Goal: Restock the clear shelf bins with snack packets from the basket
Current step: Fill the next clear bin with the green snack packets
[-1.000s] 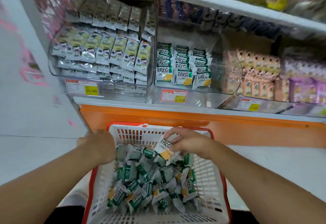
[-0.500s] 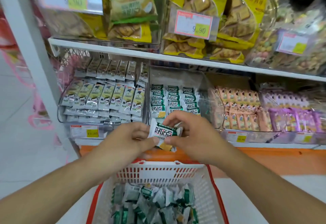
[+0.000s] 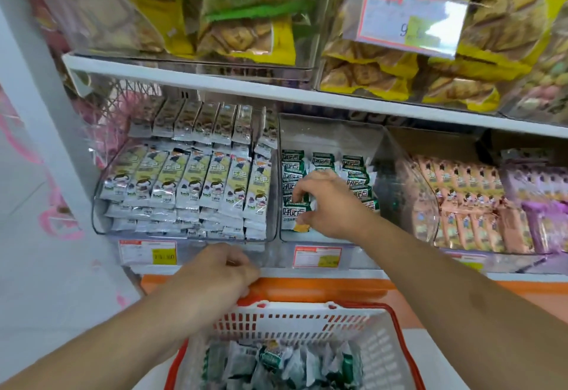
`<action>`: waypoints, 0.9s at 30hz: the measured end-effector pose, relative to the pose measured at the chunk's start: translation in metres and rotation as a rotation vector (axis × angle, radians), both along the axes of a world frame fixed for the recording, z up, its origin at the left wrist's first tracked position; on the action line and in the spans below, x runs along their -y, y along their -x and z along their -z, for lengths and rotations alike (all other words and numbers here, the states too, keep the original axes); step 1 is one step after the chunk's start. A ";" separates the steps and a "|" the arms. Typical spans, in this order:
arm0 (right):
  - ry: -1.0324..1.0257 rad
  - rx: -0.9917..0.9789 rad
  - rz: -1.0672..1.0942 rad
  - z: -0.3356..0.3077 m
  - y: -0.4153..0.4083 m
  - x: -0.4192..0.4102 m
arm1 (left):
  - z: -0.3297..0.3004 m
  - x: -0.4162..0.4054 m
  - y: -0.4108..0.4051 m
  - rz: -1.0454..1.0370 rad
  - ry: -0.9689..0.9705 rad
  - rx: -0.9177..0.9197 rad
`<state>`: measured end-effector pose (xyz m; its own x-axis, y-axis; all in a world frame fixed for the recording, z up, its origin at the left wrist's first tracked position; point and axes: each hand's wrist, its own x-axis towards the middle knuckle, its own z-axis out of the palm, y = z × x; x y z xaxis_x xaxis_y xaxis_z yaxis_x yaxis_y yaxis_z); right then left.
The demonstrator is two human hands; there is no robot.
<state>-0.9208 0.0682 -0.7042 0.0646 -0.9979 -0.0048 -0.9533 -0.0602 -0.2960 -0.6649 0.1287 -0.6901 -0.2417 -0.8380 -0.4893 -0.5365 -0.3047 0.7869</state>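
Packets of the green-and-white kind are sitting in rows inside the middle clear plastic shelf bin (image 3: 332, 134), and the right hand (image 3: 330, 205) is reaching into it, pinching one small green-and-white snack packet (image 3: 296, 214) between thumb and fingers at the bin's front left corner. The packet is standing roughly upright, its long axis running up and down, label facing out, just in front of the left-hand row. The left hand (image 3: 219, 276) is resting with curled fingers on the far rim of the white plastic basket with red trim (image 3: 295, 317), apparently gripping that rim. The basket's remaining packets are lying directly below the bin, so the right hand is much the nearer for seating this packet, probably against the row behind.
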 end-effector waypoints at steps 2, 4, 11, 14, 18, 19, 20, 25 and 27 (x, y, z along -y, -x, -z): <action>0.013 -0.070 -0.014 0.003 -0.001 0.004 | 0.000 0.000 0.001 0.002 0.001 0.012; 0.029 -0.093 -0.015 0.004 -0.001 0.007 | -0.001 -0.001 0.001 0.002 0.003 0.017; 0.021 -0.096 -0.020 0.007 -0.003 0.008 | 0.001 0.000 0.001 0.027 0.001 0.025; -0.007 -0.041 0.003 0.001 0.000 0.000 | -0.003 -0.001 0.000 0.041 0.001 0.031; 0.069 0.107 0.028 -0.018 0.001 -0.027 | -0.002 -0.004 -0.005 0.101 0.016 0.037; 0.123 0.170 0.036 -0.023 -0.002 -0.039 | 0.000 -0.006 -0.008 0.125 0.023 0.058; 0.183 0.248 0.034 -0.030 -0.008 -0.054 | 0.003 -0.006 -0.010 0.140 0.043 0.075; -0.029 0.423 -0.200 -0.017 -0.054 -0.138 | 0.044 -0.016 -0.026 0.320 0.186 0.361; -0.274 0.272 -0.267 0.023 -0.073 -0.155 | 0.072 -0.021 -0.033 0.374 0.194 0.489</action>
